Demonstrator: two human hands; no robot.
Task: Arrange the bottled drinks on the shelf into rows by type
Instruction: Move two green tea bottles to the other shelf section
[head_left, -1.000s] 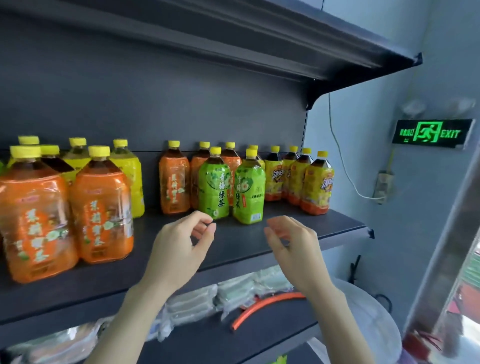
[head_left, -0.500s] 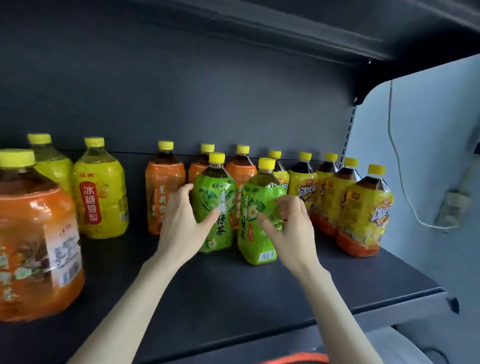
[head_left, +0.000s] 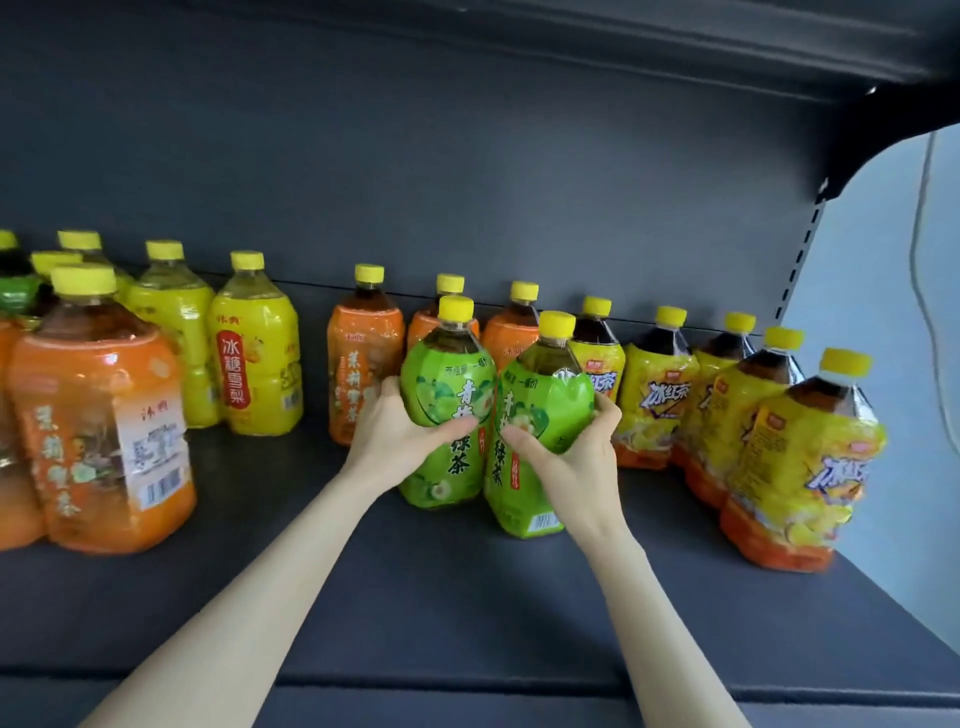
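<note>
Two green tea bottles stand side by side mid-shelf. My left hand (head_left: 387, 434) grips the left green bottle (head_left: 447, 395) around its middle. My right hand (head_left: 576, 457) grips the right green bottle (head_left: 540, 410), which tilts slightly to the left. Behind them stand three orange-labelled bottles (head_left: 363, 374). To the right runs a group of several yellow iced-tea bottles (head_left: 800, 462). Yellow pear-drink bottles (head_left: 257, 358) stand at the back left. A large orange bottle (head_left: 98, 431) is close at the far left.
The dark shelf board (head_left: 467, 597) has bare space in front of the bottles. The shelf's back panel (head_left: 467, 182) rises behind them and another shelf hangs overhead. A pale wall with a cable (head_left: 922, 312) lies past the right end.
Both hands reached from in front of the shelf to the two green bottles and closed around them. The view moved closer to the shelf.
</note>
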